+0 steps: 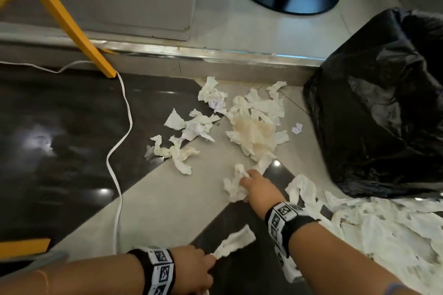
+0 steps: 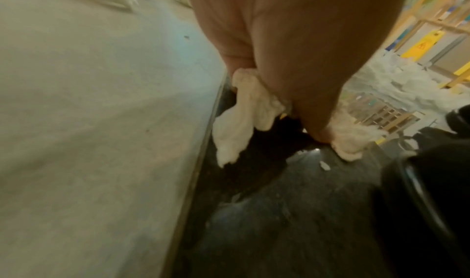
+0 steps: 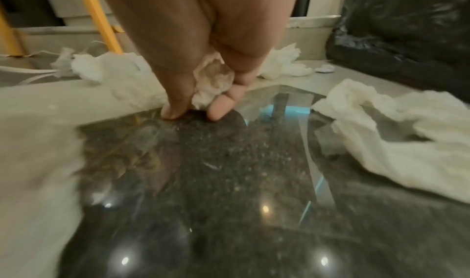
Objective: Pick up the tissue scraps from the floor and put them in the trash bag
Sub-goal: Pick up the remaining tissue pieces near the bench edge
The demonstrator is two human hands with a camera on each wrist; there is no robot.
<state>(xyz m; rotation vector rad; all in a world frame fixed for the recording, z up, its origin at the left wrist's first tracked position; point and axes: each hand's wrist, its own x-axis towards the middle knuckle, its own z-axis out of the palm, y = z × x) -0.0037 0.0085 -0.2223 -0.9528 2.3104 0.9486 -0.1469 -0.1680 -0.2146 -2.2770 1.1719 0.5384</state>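
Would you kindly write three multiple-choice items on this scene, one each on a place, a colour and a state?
1. Where is the trash bag in the head view?
A. right of the scraps
B. left, by the cable
C. in the left hand

2. What colour is the bag?
A. blue
B. white
C. black

3. What is the right hand doing?
A. hanging open
B. gripping a tissue scrap
C. holding the bag

Answers: 1 A, it stands at the right edge beside the scraps. 2 C, its plastic is glossy black. 3 B, the fingers curl round crumpled tissue at the floor.
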